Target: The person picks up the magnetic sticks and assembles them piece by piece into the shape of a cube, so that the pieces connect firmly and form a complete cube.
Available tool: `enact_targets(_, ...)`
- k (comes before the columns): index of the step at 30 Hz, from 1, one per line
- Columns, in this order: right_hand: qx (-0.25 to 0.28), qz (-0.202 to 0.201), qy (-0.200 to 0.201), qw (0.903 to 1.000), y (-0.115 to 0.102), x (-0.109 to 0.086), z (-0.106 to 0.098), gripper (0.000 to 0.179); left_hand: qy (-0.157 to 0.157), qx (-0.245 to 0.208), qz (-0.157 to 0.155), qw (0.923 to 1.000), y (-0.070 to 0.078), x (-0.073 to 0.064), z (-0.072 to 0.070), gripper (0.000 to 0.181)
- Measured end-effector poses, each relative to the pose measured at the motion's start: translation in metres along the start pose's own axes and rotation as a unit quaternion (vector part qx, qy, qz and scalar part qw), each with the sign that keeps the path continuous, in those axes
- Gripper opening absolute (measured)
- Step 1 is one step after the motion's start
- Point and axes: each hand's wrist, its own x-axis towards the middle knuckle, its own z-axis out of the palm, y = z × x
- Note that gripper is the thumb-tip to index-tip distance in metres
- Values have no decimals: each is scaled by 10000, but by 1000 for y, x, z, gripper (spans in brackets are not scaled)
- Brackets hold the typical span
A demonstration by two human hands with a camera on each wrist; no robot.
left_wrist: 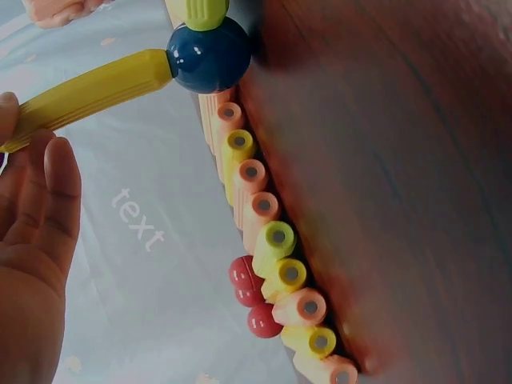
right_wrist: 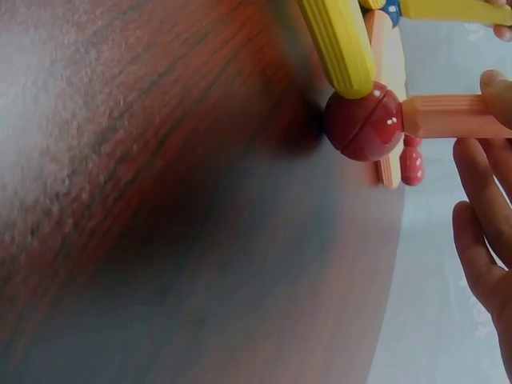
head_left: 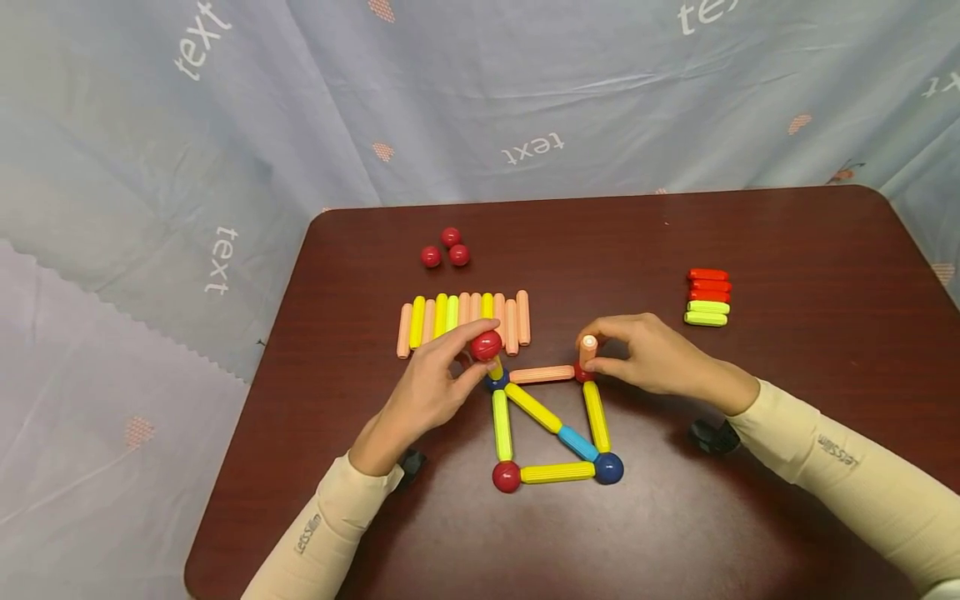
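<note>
The left hand (head_left: 427, 383) is pinching a yellow stick (left_wrist: 96, 92); apart from it, the right hand (head_left: 660, 358) is pinching a pink stick (right_wrist: 448, 117).
The yellow one is standing on a blue ball (left_wrist: 210, 58) with a red top ball (head_left: 486, 345) above; the pink one is standing on a red corner ball (right_wrist: 364, 128). A bump could be tipping the yellow one, since its ball is sitting high.

You wear cream, lightly wrinkled sleeves (head_left: 870, 487) | your sleeves show dark "Let'sSlim" lettering (head_left: 837, 451) | you wear black wrist-mounted devices (head_left: 712, 436)
</note>
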Motion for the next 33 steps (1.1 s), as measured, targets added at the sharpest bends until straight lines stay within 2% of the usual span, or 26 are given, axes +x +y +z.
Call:
enact_targets(8,194,-42,38,9998,-4,10,12,23,-17,153,-241,9996,-8,-3,-10,66)
enact_targets(15,259,-98,-58,9996,-4,14,17,24,88,48,-116,9999,-16,-5,-15,65)
enact_targets(20,48,82,-530,9985,-4,15,8,31,87,3,-160,9998,-16,-5,-15,65)
enact_targets(24,-480,429,-1060,9923,-2,19,-9,45,34,22,-259,9997,-16,-5,-15,64)
enact_targets(28,-902,561,-1180,9873,4,40,-24,48,40,25,-272,9996,-16,-6,-16,64)
enact_targets(33,-1355,254,-1006,9853,13,95,-25,49,15,-18,-339,9994,-17,-8,-16,64)
